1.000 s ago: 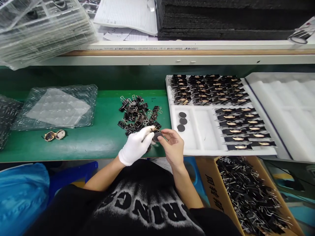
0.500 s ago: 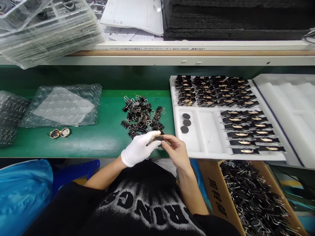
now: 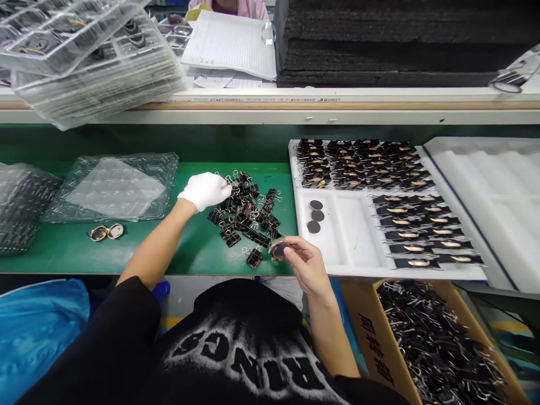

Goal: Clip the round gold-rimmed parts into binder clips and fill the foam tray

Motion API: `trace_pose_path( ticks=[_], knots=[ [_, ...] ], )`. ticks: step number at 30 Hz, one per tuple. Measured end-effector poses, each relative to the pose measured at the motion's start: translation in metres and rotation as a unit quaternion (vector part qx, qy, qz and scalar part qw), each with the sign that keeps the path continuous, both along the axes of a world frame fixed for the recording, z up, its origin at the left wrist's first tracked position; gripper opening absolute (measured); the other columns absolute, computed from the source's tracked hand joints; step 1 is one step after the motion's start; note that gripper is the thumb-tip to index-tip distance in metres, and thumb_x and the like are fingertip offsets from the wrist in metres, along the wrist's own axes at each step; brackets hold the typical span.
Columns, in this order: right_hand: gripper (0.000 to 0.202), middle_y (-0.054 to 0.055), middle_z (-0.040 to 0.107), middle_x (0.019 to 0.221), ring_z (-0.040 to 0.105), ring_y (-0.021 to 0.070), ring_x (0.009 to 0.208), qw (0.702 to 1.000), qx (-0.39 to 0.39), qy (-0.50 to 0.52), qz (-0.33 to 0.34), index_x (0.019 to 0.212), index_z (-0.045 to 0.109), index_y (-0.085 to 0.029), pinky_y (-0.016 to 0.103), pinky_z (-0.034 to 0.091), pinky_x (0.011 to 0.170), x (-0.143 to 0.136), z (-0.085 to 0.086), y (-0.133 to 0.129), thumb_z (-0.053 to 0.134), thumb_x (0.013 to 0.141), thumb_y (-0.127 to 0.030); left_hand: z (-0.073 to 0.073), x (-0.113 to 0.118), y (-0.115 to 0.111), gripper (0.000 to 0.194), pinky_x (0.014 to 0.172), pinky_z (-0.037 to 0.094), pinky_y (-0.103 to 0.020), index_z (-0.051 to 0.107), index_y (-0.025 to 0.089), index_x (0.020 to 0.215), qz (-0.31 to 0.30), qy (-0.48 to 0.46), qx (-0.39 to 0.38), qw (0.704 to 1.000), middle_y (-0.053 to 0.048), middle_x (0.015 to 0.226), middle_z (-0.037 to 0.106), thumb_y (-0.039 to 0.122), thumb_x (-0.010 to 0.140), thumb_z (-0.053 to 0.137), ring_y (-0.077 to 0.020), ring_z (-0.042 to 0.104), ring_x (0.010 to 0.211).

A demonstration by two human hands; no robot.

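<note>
My left hand (image 3: pixel 206 191), in a white glove, is at the upper left edge of a pile of black binder clips (image 3: pixel 247 211). Its fingers are pressed together at a clip's wire handle; what they grip is too small to tell. Bare and closed, my right hand (image 3: pixel 304 261) holds a round dark disc with a gold-coloured rim (image 3: pixel 278 250) between thumb and fingers, near the table's front edge. One binder clip (image 3: pixel 254 258) lies just left of that disc. Three dark discs (image 3: pixel 317 215) rest in the white tray (image 3: pixel 346 270).
Rows of clips with gold-edged pieces (image 3: pixel 409 233) fill parts of the tray. An open round gold piece (image 3: pixel 107 232) and clear plastic trays (image 3: pixel 169 185) lie left. A carton of clips (image 3: pixel 447 343) stands below right. A person in pink (image 3: pixel 253 8) is behind the shelf.
My left hand has left the disc and moved up and left to the clip pile. My right hand still holds the disc. A clip now shows apart at the pile's front. The view has shifted slightly.
</note>
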State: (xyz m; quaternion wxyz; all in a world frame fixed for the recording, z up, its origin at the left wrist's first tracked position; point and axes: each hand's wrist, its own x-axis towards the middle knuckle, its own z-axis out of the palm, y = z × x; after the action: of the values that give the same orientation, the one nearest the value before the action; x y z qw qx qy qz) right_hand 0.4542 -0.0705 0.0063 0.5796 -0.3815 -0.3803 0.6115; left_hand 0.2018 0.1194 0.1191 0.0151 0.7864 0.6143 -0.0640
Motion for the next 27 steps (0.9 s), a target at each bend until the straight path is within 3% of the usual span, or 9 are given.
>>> trace_pose_path(
  ticks=[3,5,9,12,14,17,21,24,27],
  knots=[
    [0.019,0.004,0.077,0.091,0.070,0.0179,0.077,0.998,0.018,0.029,0.049,0.101,0.075,-0.026,0.031,0.056,0.068,0.003,0.008,-0.001,0.078,0.090,-0.041,0.006,0.000,-0.012,0.049,0.058,0.027,-0.032,0.045,0.020,0.053,-0.009,-0.071,0.053,0.996,-0.006,0.057,0.056,0.046,0.094,0.047,-0.0204,0.053,0.058],
    [0.018,0.004,0.076,0.098,0.066,0.0152,0.072,0.996,0.025,0.053,0.070,0.101,0.076,-0.026,0.030,0.054,0.064,0.002,0.015,0.001,0.077,0.091,-0.041,0.007,0.008,-0.034,0.054,0.057,0.025,-0.031,0.039,0.020,0.052,-0.027,-0.193,0.087,0.977,-0.002,0.051,0.048,0.047,0.098,0.046,-0.0155,0.045,0.052],
    [0.019,0.007,0.070,0.128,0.065,0.0133,0.078,0.994,0.021,0.082,0.069,0.098,0.078,-0.026,0.029,0.056,0.069,-0.011,0.025,0.015,0.079,0.089,-0.043,-0.003,0.039,-0.087,0.057,0.052,0.034,-0.028,0.045,0.021,0.056,-0.032,-0.492,-0.024,0.870,0.004,0.044,0.046,0.056,0.101,0.049,-0.0106,0.042,0.042],
    [0.024,0.005,0.076,0.106,0.068,0.0160,0.085,0.990,0.019,0.128,0.056,0.098,0.079,-0.027,0.032,0.059,0.082,-0.019,0.028,0.024,0.084,0.084,-0.045,-0.015,0.057,-0.111,0.057,0.051,0.038,-0.026,0.048,0.021,0.057,-0.031,-0.567,-0.094,0.818,0.004,0.043,0.048,0.055,0.102,0.049,-0.0097,0.044,0.040],
    [0.025,0.001,0.076,0.090,0.069,0.0153,0.080,0.988,0.015,0.146,0.052,0.100,0.079,-0.028,0.033,0.060,0.084,-0.020,0.027,0.026,0.086,0.082,-0.045,-0.017,0.058,-0.115,0.055,0.052,0.038,-0.026,0.051,0.020,0.058,-0.063,-0.552,-0.098,0.826,0.004,0.045,0.047,0.050,0.103,0.046,-0.0095,0.044,0.044],
    [0.025,0.001,0.078,0.089,0.071,0.0163,0.080,0.992,0.014,0.108,0.057,0.101,0.078,-0.027,0.033,0.060,0.081,-0.012,0.025,0.023,0.085,0.083,-0.043,-0.011,0.050,-0.109,0.048,0.054,0.032,-0.027,0.047,0.019,0.056,-0.137,-0.451,-0.102,0.876,0.004,0.050,0.043,0.043,0.099,0.048,-0.0088,0.038,0.050],
    [0.023,0.003,0.078,0.098,0.073,0.0185,0.087,0.997,0.024,0.038,0.062,0.099,0.078,-0.025,0.035,0.061,0.083,-0.003,0.023,0.020,0.085,0.083,-0.040,0.000,0.048,-0.101,0.054,0.051,0.018,-0.030,0.031,0.019,0.054,-0.130,-0.320,-0.107,0.932,0.006,0.052,0.027,0.048,0.088,0.062,-0.0084,0.023,0.053],
    [0.021,0.002,0.078,0.097,0.073,0.0175,0.085,0.997,0.030,0.018,0.063,0.100,0.079,-0.026,0.035,0.061,0.085,-0.001,0.023,0.019,0.084,0.084,-0.039,0.000,0.054,-0.100,0.059,0.051,0.015,-0.030,0.027,0.019,0.055,-0.124,-0.301,-0.134,0.936,0.005,0.054,0.024,0.054,0.091,0.059,-0.0086,0.021,0.054],
    [0.023,0.004,0.079,0.103,0.073,0.0177,0.090,0.999,0.012,0.014,0.036,0.098,0.080,-0.025,0.034,0.061,0.088,-0.002,0.025,0.018,0.086,0.082,-0.040,-0.004,0.057,-0.102,0.055,0.050,0.020,-0.028,0.030,0.020,0.058,-0.109,-0.336,-0.168,0.920,0.006,0.052,0.031,0.053,0.095,0.053,-0.0079,0.029,0.050]
  ],
)
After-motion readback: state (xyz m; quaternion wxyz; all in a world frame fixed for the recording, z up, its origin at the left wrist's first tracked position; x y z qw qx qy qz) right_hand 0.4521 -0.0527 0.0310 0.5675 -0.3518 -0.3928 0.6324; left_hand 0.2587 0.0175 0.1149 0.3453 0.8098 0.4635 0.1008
